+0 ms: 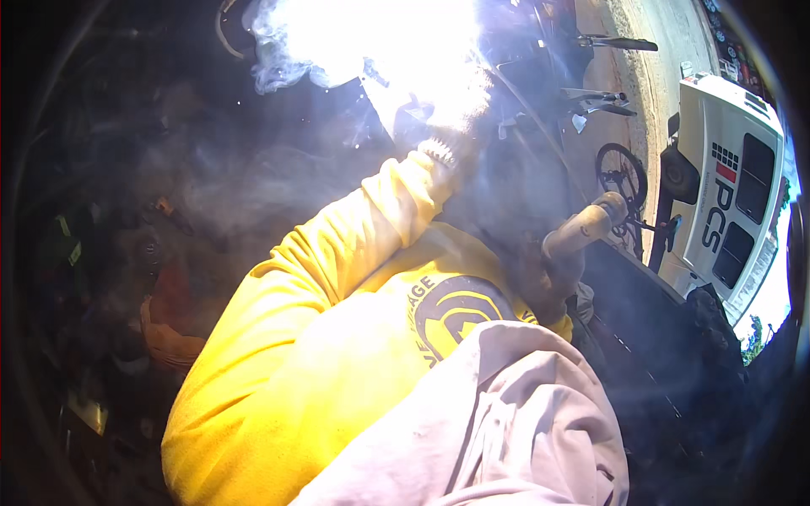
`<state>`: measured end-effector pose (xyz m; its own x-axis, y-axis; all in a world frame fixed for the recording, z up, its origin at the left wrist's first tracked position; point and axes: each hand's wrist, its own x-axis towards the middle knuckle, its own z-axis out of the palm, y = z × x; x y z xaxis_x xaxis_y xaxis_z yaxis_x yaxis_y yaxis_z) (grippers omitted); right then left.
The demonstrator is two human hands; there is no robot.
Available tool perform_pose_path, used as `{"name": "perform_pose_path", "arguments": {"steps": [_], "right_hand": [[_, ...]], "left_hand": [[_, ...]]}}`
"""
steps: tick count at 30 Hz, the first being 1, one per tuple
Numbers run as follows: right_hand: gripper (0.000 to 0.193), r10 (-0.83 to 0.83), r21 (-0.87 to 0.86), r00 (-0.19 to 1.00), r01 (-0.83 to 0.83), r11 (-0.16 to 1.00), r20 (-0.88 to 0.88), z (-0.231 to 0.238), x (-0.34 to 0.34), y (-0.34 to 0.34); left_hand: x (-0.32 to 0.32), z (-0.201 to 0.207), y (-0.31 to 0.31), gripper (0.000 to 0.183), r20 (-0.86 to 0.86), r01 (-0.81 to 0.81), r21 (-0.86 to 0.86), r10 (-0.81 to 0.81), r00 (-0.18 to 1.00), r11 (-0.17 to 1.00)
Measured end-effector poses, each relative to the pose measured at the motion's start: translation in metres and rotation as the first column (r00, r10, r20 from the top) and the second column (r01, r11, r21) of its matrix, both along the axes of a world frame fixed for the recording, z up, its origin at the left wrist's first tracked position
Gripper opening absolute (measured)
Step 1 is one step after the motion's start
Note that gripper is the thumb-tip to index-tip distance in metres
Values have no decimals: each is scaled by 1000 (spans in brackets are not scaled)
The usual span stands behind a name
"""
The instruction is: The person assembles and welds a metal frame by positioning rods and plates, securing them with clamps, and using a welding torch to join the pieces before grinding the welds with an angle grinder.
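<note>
My left arm, in a yellow sleeve, reaches from the lower left up to a blinding white glare with smoke around it. The glare swallows most of my left hand, so its fingers and anything in them do not show. On the right, my right hand is in deep shadow and appears closed around a tan, round-ended bar like a wooden handle. Below are the front of my yellow sweatshirt, with its dark round print, and a pale pinkish cloth close by.
Dark, smoky clutter fills the left side, with an orange piece in it. To the right are a bicycle, dark bars and a white van, which appears turned on its side. Small bright sparks fly near the glare.
</note>
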<state>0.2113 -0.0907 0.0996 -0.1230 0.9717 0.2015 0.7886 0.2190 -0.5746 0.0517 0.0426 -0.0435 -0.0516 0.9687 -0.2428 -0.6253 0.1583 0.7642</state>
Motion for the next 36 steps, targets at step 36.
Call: {"name": "perform_pose_path", "arguments": {"steps": [36], "right_hand": [[40, -333, -288, 933, 285, 914, -134, -12, 2, -10]], "left_hand": [[-10, 33, -5, 33, -161, -49, -52, 40, 986, 997]]}}
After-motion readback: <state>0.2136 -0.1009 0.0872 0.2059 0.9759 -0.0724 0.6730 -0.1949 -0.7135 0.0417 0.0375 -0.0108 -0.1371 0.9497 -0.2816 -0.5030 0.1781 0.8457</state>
